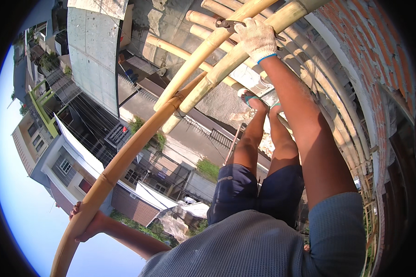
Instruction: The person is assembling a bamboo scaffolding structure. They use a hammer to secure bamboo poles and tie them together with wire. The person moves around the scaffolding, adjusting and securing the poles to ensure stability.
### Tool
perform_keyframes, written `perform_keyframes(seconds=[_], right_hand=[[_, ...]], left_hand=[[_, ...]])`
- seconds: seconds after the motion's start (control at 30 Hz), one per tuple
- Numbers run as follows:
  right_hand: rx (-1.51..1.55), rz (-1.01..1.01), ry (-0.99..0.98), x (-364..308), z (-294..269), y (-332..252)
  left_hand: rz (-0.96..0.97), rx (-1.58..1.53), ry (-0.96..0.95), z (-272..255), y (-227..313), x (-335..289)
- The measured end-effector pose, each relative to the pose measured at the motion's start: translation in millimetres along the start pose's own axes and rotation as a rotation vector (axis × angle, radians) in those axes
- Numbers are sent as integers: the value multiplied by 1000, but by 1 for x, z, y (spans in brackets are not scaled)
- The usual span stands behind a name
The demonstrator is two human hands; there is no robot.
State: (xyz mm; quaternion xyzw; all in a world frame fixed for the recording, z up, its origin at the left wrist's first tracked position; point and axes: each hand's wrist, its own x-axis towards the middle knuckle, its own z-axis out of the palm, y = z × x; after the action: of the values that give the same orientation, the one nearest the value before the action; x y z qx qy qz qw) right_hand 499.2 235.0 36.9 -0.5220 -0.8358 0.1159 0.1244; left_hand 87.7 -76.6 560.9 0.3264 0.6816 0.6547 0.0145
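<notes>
My bare left hand (85, 221) is wrapped round a long brown bamboo pole (125, 159), which slants from the lower left up to the other poles. My right hand (256, 38), in a cream knitted glove with a blue cuff, is closed on dark metal pincers (225, 23). Their head juts out to the left, over a yellow bamboo pole (203, 51); handle ends show past the glove's other side. Beneath that hand runs a thicker pale bamboo pole (217, 74). The brown pole meets these two near a dark tie (178, 96).
More bamboo poles (328, 78) lie lengthwise beside a brick wall (374, 41) at right. My feet, in teal flip-flops (249, 98), are high above a street. Houses (69, 161), overhead wires and a grey roof sheet (94, 51) stand at left.
</notes>
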Motion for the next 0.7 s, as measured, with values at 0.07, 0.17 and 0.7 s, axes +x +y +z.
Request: perform_keyframes(seconds=[0.07, 0.17, 0.7], right_hand=[[0, -8, 12, 0, 1, 0], [-4, -18, 27, -1, 0, 0], [67, -29, 73, -2, -3, 1]], left_hand=[[5, 11, -10, 2, -1, 1], [26, 41, 10, 4, -3, 3], [118, 64, 88, 7, -15, 11]])
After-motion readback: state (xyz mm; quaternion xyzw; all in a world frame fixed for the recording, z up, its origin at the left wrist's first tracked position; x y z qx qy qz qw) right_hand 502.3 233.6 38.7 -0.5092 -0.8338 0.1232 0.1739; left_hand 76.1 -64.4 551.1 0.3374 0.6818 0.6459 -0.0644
